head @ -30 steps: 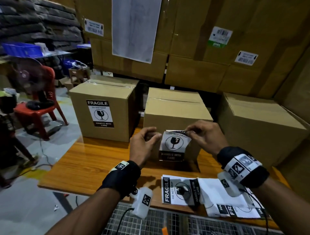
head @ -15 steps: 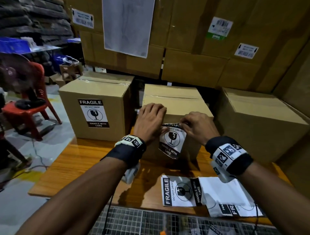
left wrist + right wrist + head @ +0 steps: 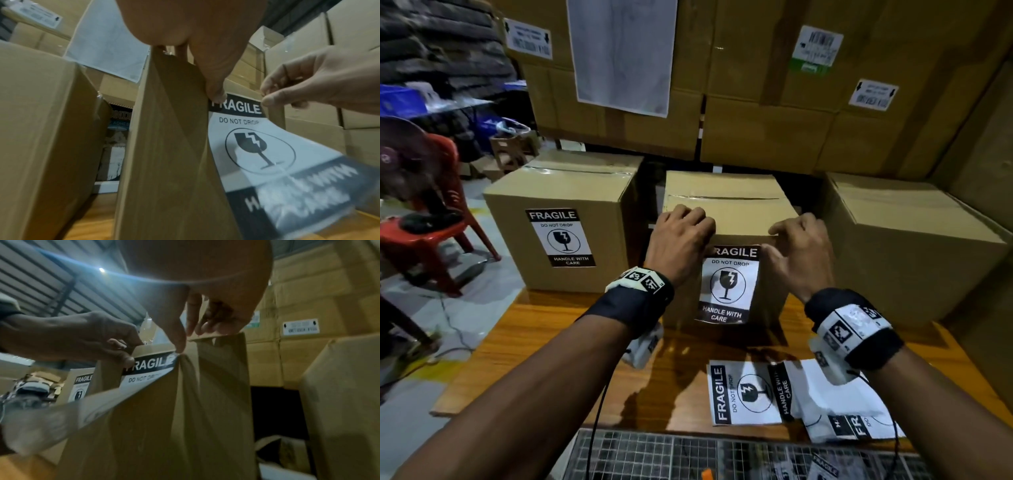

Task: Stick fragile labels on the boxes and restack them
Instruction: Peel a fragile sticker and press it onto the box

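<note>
Now you fix a fragile label (image 3: 727, 284) to the middle box (image 3: 726, 205) on the wooden table (image 3: 551, 342): your left hand (image 3: 679, 240) and right hand (image 3: 799, 246) each pinch a top corner against its front face, the lower part still curling free. Next, smooth downward. A labelled box (image 3: 565, 226) stands just left, an unlabelled box (image 3: 914, 246) right, and spare labels (image 3: 746, 392) lie nearby.

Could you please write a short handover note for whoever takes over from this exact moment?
Left hand and right hand each pin a top corner of the fragile label on the middle box; its lower part hangs loose.
Done: left box is labelled.
Left: smooth this label down, label the right box from the spare labels on the table, then restack.
</note>
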Demonstrator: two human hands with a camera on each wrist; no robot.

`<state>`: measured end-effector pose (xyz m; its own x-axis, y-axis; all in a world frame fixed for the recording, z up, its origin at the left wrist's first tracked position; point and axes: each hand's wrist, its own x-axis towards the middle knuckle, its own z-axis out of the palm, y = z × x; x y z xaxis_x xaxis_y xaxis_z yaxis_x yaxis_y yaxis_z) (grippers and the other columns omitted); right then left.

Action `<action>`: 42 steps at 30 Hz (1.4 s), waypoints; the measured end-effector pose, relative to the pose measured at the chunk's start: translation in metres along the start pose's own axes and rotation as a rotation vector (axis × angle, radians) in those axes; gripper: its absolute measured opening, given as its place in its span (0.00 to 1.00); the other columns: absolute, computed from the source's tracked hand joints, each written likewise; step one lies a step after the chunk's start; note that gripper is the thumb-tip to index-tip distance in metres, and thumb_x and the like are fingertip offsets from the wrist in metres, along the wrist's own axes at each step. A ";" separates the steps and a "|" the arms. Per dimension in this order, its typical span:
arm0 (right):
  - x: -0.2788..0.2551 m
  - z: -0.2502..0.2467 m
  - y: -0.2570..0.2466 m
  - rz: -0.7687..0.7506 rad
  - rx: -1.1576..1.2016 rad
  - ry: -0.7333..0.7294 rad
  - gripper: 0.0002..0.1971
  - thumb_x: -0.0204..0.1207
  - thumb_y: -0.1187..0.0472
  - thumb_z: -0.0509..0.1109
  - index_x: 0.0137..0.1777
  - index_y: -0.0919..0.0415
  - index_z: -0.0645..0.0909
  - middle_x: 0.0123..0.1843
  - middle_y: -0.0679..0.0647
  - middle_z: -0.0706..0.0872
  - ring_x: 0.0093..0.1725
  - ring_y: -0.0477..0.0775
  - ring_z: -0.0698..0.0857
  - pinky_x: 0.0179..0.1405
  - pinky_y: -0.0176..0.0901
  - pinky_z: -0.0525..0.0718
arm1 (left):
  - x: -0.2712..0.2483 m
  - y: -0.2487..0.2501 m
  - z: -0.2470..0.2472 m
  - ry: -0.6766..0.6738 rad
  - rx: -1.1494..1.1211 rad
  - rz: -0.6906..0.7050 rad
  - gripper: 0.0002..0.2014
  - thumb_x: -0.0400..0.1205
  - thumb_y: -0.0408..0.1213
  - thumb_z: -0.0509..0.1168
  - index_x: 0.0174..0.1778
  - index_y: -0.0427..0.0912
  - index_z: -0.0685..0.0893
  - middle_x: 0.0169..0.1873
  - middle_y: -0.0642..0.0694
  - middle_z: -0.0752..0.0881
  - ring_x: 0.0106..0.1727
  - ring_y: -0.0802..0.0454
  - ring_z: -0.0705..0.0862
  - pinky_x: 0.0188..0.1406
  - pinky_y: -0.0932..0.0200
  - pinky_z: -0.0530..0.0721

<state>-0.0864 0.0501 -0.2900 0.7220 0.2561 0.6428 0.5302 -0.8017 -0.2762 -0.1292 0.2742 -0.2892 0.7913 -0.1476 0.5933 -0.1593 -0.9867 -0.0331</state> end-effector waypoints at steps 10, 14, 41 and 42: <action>0.025 0.016 -0.033 -0.162 -0.202 -0.165 0.21 0.75 0.37 0.69 0.56 0.52 0.80 0.55 0.55 0.79 0.57 0.59 0.76 0.55 0.56 0.70 | 0.009 -0.002 -0.010 -0.082 0.003 -0.005 0.14 0.81 0.50 0.70 0.59 0.48 0.83 0.54 0.47 0.83 0.57 0.44 0.77 0.49 0.50 0.71; 0.023 0.009 -0.014 -0.266 -0.115 -0.185 0.14 0.77 0.54 0.75 0.61 0.55 0.84 0.57 0.60 0.81 0.57 0.62 0.76 0.54 0.58 0.76 | 0.011 -0.008 -0.014 -0.124 -0.031 0.022 0.13 0.84 0.48 0.67 0.61 0.49 0.84 0.56 0.48 0.83 0.59 0.44 0.77 0.48 0.50 0.70; -0.058 0.085 0.006 -0.381 -0.082 -0.038 0.18 0.63 0.70 0.79 0.54 0.70 0.86 0.50 0.67 0.85 0.47 0.67 0.86 0.38 0.54 0.89 | 0.046 0.003 -0.023 -0.414 0.122 0.207 0.20 0.90 0.50 0.56 0.75 0.47 0.73 0.68 0.38 0.77 0.64 0.36 0.78 0.57 0.39 0.85; -0.061 0.089 0.007 -0.359 -0.082 -0.047 0.17 0.63 0.70 0.77 0.54 0.70 0.86 0.50 0.67 0.86 0.47 0.68 0.87 0.38 0.54 0.89 | 0.046 0.003 -0.023 -0.415 0.117 0.211 0.20 0.90 0.50 0.56 0.75 0.47 0.72 0.68 0.38 0.77 0.64 0.36 0.78 0.57 0.39 0.85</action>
<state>-0.0874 0.0773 -0.3947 0.5171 0.5519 0.6542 0.7176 -0.6961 0.0201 -0.1064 0.2658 -0.2434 0.9216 -0.3365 0.1936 -0.2927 -0.9299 -0.2228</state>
